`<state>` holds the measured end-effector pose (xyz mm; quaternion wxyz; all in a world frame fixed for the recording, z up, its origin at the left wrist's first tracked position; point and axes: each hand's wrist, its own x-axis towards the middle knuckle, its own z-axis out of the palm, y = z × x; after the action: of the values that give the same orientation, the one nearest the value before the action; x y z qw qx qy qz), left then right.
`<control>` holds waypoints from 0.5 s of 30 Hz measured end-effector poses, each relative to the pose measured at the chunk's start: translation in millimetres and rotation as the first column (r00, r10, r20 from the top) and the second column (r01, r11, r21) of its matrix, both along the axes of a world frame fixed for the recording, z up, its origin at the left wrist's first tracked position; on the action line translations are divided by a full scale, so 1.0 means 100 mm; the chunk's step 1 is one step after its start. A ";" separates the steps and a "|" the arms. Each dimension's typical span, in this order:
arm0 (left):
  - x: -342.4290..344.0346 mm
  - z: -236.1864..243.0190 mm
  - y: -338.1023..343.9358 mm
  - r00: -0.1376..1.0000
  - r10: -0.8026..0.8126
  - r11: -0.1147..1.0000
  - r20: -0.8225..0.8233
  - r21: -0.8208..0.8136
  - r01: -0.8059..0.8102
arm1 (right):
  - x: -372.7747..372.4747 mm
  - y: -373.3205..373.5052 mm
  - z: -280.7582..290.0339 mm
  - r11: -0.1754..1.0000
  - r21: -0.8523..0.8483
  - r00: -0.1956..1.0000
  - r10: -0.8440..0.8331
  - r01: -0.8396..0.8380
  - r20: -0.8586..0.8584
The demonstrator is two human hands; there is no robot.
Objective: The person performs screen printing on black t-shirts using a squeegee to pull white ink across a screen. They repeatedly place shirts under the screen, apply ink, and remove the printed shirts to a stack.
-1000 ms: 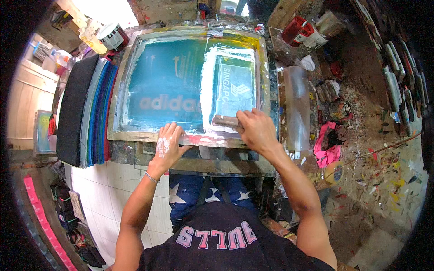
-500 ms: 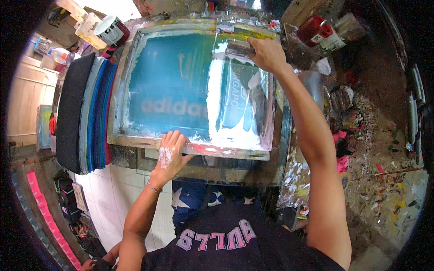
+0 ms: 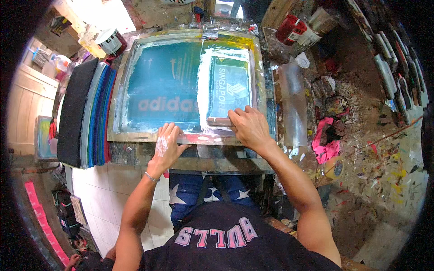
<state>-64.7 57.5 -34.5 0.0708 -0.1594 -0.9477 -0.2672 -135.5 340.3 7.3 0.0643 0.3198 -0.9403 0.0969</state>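
Observation:
A screen-printing frame with a teal mesh lies on the table before me. My left hand, smeared with white paint on its back, grips the frame's near rail. In my right hand is a squeegee, pressed to the mesh at the near right end of the frame. Its blade is hidden under the holder. White ink forms a thick upright band left of the right-hand stencil, with more around that stencil. A larger stencil area fills the left part of the mesh.
A stack of dark, grey, blue and red fabric pieces stands left of the frame. Paint tubs, one white and one red, sit behind. A clear plastic sheet and pink cloth are at right. Another person's hand shows lower left.
My right hand has drawn the squeegee from the frame's far end to its near end. White ink is wiped off the right stencil, which now shows clearly. My left hand stays on the rail.

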 end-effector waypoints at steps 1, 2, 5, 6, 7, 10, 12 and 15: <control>0.00 0.02 0.00 1.000 -0.002 1.000 0.002 0.000 0.002 | 0.03 -0.01 0.00 1.000 0.003 1.000 -0.013 0.013 -0.026; -0.01 0.05 0.00 1.000 0.002 1.000 0.025 -0.020 -0.002 | 0.04 -0.02 0.03 1.000 0.004 0.999 -0.011 0.012 -0.047; -0.04 0.18 -0.02 0.999 -0.033 0.999 0.020 -0.009 0.033 | 0.04 -0.03 0.22 1.000 -0.015 0.991 -0.008 0.006 -0.135; -0.06 0.25 -0.04 1.000 -0.025 1.000 -0.013 -0.007 0.024 | 0.06 -0.01 0.33 0.999 -0.033 0.984 -0.014 0.008 -0.179; -0.08 0.35 -0.08 1.000 -0.029 0.999 -0.002 -0.018 0.029 | 0.07 0.02 0.45 1.000 -0.009 0.980 -0.022 0.021 -0.197; -0.25 0.82 -0.19 0.993 -0.105 0.994 -0.058 -0.031 0.104 | 0.05 0.10 0.86 0.994 -0.050 0.979 0.083 -0.094 -0.183; -0.40 1.26 -0.21 0.993 -0.117 0.993 -0.033 -0.005 0.117 | 0.05 0.06 1.09 0.999 -0.038 0.974 -0.027 0.019 -0.226; -0.73 2.01 -0.13 0.993 -0.070 0.993 -0.100 -0.102 0.059 | -0.17 -0.09 1.47 0.996 -0.019 0.878 -0.089 0.091 -0.470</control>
<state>-137.4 44.8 166.6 0.1029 -0.2069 -0.9492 -0.2135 -152.1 331.4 154.4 0.2943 0.2899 -0.9106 0.0120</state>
